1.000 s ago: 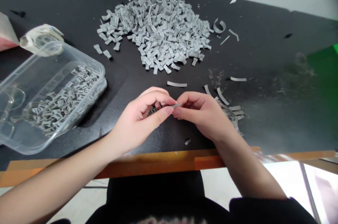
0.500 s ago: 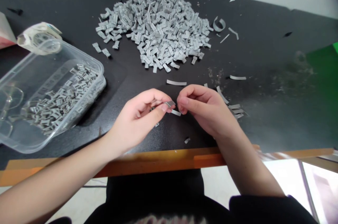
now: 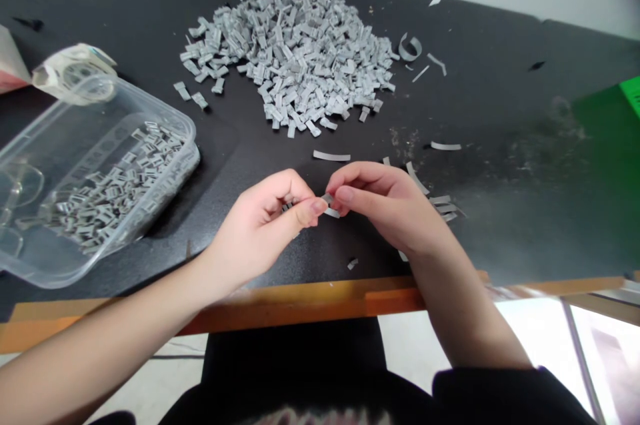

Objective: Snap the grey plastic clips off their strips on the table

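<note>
A small flat grey piece [image 3: 327, 199] shows between my two hands, mostly covered by fingertips. My left hand [image 3: 267, 218] is closed in a pinch at its left side, thumb on top. On its right side, my right hand [image 3: 383, 201] pinches it between thumb and bent fingers. Whether it is one part or two joined parts, I cannot tell. Under the fingertips a pale strip [image 3: 332, 213] lies on the black table. A few more small grey pieces [image 3: 287, 207] are partly hidden behind my left hand.
A large heap of small grey pieces [image 3: 310, 51] stands at the back. On the left is a clear plastic tub [image 3: 193, 128] holding small grey clips [image 3: 115, 201], with a tape roll [image 3: 75, 71] behind it. Grey strips [image 3: 440, 208] lie on the right. Orange tape [image 3: 310, 301] lines the front edge.
My right hand has moved slightly left, and its fingertips now meet the grey piece that my left hand held alone. My left thumb has slid further over it.
</note>
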The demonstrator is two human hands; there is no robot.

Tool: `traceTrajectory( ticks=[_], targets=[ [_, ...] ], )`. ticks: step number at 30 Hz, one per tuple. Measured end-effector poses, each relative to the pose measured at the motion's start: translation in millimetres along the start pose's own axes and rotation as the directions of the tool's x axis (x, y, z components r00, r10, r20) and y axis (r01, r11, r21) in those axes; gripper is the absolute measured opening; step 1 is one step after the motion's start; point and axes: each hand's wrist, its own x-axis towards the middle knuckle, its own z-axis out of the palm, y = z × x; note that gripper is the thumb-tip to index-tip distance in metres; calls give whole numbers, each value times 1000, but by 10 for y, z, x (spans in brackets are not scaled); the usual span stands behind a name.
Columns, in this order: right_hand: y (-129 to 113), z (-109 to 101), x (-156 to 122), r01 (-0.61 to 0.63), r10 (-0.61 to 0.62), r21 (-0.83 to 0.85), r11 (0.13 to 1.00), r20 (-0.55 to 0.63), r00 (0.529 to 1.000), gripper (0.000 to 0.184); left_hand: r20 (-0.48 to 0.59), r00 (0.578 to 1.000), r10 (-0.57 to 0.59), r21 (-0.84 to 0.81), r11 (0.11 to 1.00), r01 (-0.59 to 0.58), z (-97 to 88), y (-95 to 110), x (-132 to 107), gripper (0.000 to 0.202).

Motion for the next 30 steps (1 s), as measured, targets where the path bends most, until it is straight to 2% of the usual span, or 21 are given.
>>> traceTrajectory(
  ticks=[4,8,11,13,16,19,24,30],
  targets=[
    [-27,19,-5,-21,22,-36,999,19,1000,15,-5,1000,2,22,1000,-2,8,5,14,26],
    [-12,28,-1,-11,10,-36,999,-14,1000,14,-3,1000,-1,45,999,1,24,-13,13,22],
    [14,27,4,-5,3,-37,999,-73,997,17,-38,997,74,115,991,-69,25,-57,-2,12],
    [22,27,7,-1,-2,-37,999,-83,997,20,-53,982,183,276,948,-162,16,-86,-14,20],
    [12,37,3,-9,8,-61,998,-23,1000,22,33,939,343,511,802,-311,0,-109,-27,9],
    [-8,52,-3,-35,43,-100,994,80,996,22,90,905,417,555,733,-393,-8,-108,-36,3],
    [-32,49,1,-18,40,-131,991,171,984,24,102,901,421,536,740,-406,-10,-104,-46,6],
    [-90,8,-12,14,16,-250,968,120,993,23,51,958,281,506,820,-268,15,-65,-53,7]
  ],
)
